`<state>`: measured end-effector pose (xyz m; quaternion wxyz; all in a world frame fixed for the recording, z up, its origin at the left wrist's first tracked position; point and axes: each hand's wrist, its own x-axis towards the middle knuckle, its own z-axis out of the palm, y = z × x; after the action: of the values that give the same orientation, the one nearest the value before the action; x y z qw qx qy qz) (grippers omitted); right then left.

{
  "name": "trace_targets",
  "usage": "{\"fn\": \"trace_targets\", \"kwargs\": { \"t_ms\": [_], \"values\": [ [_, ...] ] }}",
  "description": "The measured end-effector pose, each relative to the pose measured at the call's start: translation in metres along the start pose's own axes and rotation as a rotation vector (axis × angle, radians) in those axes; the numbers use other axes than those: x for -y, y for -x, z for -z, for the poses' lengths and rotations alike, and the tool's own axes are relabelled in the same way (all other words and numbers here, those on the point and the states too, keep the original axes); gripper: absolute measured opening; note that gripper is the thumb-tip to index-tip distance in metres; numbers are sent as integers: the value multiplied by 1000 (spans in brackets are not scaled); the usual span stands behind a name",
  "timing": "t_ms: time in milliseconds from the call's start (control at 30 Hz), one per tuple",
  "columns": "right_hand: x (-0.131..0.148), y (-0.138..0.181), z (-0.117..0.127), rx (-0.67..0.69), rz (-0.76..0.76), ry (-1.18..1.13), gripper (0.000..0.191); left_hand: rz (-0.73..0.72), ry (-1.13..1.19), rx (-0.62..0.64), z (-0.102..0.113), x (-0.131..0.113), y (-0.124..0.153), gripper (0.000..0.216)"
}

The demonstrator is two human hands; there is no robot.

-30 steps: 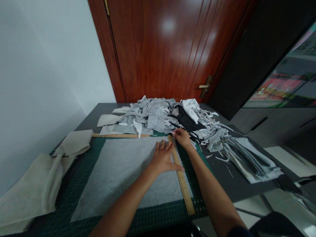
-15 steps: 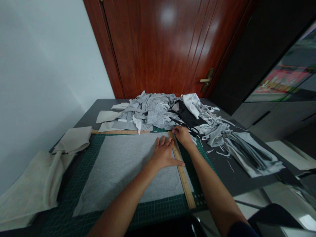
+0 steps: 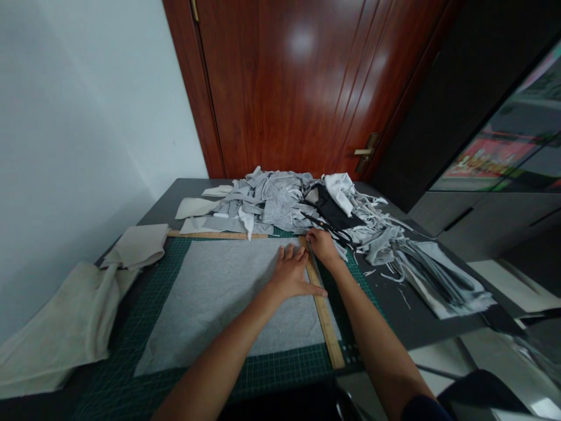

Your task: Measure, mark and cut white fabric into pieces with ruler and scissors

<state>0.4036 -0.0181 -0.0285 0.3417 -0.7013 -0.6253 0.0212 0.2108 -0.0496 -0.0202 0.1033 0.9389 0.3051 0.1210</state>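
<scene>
A grey fabric sheet [image 3: 219, 295] lies flat on a green cutting mat [image 3: 131, 351]. Along its right edge runs a wooden ruler [image 3: 325, 324]. My left hand [image 3: 292, 273] lies flat with fingers stretched out, pressing on the ruler and the fabric beside it. My right hand [image 3: 322, 245] is closed at the far end of the ruler, fingers pinched on something small that I cannot make out.
A second wooden ruler [image 3: 214, 235] lies along the fabric's far edge. A heap of grey, white and black fabric scraps [image 3: 298, 204] fills the back of the dark table [image 3: 412, 324], with strips [image 3: 433, 278] spilling right. Beige cloth [image 3: 65, 316] lies left. A wooden door [image 3: 302, 88] stands behind.
Both hands stay almost where they were on the ruler. Only the view has shifted slightly.
</scene>
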Motion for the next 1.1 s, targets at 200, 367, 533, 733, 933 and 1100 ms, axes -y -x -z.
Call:
{"fn": "trace_targets", "kwargs": {
  "t_ms": [200, 367, 533, 733, 933, 1100],
  "values": [
    [0, 13, 6, 14, -5, -36, 16, -1, 6, -4, 0, 1, 0, 124],
    [5, 36, 16, 29, 1, -64, 14, -7, 20, -21, 1, 1, 1, 130],
    [12, 63, 24, 31, -1, -100, 16, -16, 29, -48, -2, 3, 2, 128],
    [18, 95, 35, 41, -17, -137, 19, -4, 28, -38, -5, 4, 0, 127],
    [23, 125, 49, 79, -53, -154, 22, -8, 24, -42, -8, 6, -3, 120],
    [30, 144, 63, 137, -73, -166, 23, -23, 34, -47, -6, 4, -3, 123]
  ]
}}
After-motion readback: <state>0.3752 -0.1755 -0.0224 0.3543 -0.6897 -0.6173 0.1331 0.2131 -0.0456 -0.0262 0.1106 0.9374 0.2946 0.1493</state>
